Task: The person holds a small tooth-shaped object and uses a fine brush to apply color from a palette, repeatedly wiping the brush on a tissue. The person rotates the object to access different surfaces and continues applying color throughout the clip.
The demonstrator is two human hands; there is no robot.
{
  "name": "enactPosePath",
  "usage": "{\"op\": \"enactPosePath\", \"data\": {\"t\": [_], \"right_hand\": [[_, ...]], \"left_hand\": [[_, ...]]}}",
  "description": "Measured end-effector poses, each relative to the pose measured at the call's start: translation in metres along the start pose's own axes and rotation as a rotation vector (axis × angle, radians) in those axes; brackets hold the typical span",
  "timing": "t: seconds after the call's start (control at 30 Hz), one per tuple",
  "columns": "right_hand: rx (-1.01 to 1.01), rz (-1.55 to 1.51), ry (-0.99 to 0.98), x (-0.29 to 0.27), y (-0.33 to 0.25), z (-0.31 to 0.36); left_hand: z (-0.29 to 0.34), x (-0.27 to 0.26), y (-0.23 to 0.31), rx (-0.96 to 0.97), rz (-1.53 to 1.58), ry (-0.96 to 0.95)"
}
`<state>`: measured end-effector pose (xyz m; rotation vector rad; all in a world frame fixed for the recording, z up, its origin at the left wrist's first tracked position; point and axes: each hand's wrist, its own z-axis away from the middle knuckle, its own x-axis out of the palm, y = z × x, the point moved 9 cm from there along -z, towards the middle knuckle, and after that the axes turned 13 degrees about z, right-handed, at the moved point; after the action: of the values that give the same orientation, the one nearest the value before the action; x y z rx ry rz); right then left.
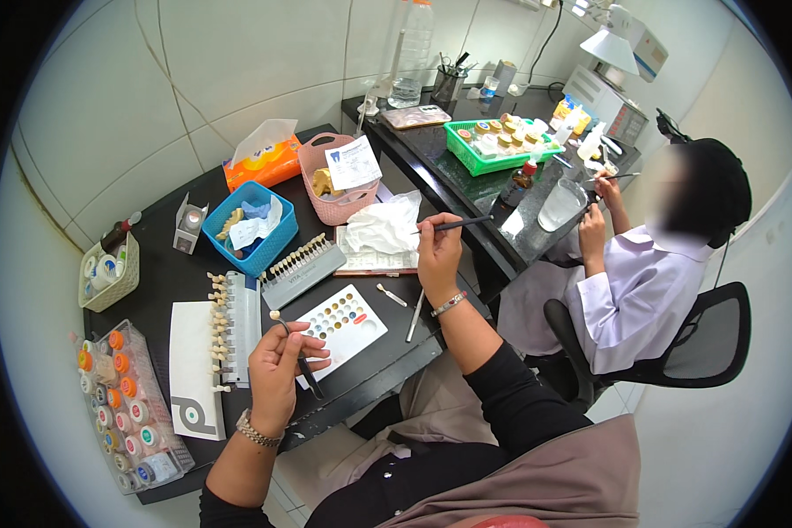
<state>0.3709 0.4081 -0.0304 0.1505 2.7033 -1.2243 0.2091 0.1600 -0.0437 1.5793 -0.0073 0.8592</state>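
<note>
My left hand point(277, 370) is closed around dark curved tweezers point(311, 378), with a small tooth-coloured crown point(275, 315) at their upper tip. Between the fingers of my right hand point(440, 255) is a slim black brush point(466, 223), raised above the table's right edge. Its tip is too small to make out. Below and between my hands lies a white palette point(371, 341) with rows of coloured wells. A tooth shade guide point(306, 276) lies behind the palette, and another shade guide point(243, 321) stands left of it.
A small applicator point(391, 295) and a thin tool point(414, 317) lie right of the palette. Blue point(260, 257) and pink point(330, 211) baskets stand behind, a box of jars point(154, 414) at left. At right, a seated co-worker point(642, 282) works beside a glass point(561, 207).
</note>
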Motion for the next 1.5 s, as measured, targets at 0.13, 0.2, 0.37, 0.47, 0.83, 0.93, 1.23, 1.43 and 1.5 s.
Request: {"op": "enactPosePath", "data": {"t": [0.13, 0.2, 0.37, 0.47, 0.83, 0.93, 1.23, 1.43, 1.5], "right_hand": [[0.035, -0.027, 0.011, -0.001, 0.0, 0.0], [0.028, -0.03, 0.015, -0.001, 0.0, 0.0], [-0.057, 0.045, 0.041, -0.003, -0.005, -0.002], [-0.044, 0.023, 0.044, -0.003, -0.001, 0.002], [0.037, 0.024, 0.028, -0.002, 0.002, 0.001], [0.003, 0.051, 0.025, -0.001, 0.001, -0.001], [-0.072, -0.079, 0.013, 0.004, -0.014, -0.004], [-0.048, -0.129, -0.032, 0.005, -0.014, -0.002], [-0.028, -0.163, -0.053, 0.009, -0.015, -0.001]], "left_hand": [[0.0, 0.0, 0.001, -0.002, -0.013, 0.003], [0.0, 0.001, 0.002, -0.001, -0.016, 0.002], [-0.001, 0.0, -0.001, -0.014, -0.022, 0.017], [0.002, 0.0, -0.001, -0.026, 0.001, 0.01], [0.0, -0.001, -0.008, -0.037, -0.016, 0.016], [-0.002, -0.001, -0.009, -0.04, -0.011, 0.021], [0.0, -0.006, -0.01, -0.066, -0.004, 0.039], [-0.004, -0.006, -0.006, -0.064, -0.006, 0.002], [-0.004, -0.009, -0.005, -0.055, 0.0, 0.001]]}}
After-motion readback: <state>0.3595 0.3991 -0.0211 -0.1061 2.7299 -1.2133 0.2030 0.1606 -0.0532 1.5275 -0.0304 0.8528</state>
